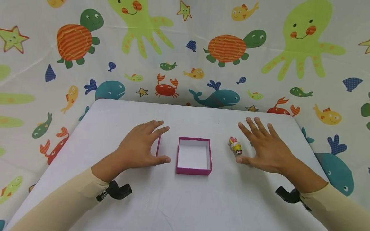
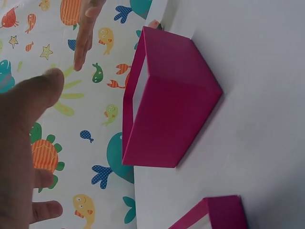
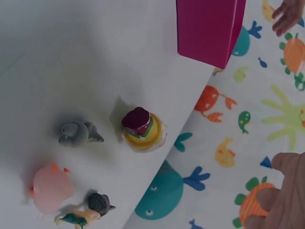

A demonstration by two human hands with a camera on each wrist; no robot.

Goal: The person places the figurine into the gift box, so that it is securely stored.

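An open-topped magenta box (image 1: 193, 171) with a white inside stands mid-table between the two hands. My left hand (image 1: 141, 146) is held over a second magenta-edged piece (image 2: 228, 212), mostly hidden behind it in the head view. Its fingers are spread and hold nothing. On the other side my right hand (image 1: 266, 149), palm down with fingers fanned out, hovers just right of a small yellow figurine (image 1: 235, 146) with a pink top. Below that hand, the right wrist view shows a grey figurine (image 3: 78, 133), a pink rounded figurine (image 3: 52, 188) and a dark-haired figurine with a green lower part (image 3: 88, 212).
Everything stands on a white-covered table (image 1: 179, 199). Behind it hangs a cloth (image 1: 179, 41) printed with sea animals, meeting the table's far edge. A black wrist-worn device (image 1: 118, 191) sits on the left sleeve, and another black device (image 1: 287, 195) on the right.
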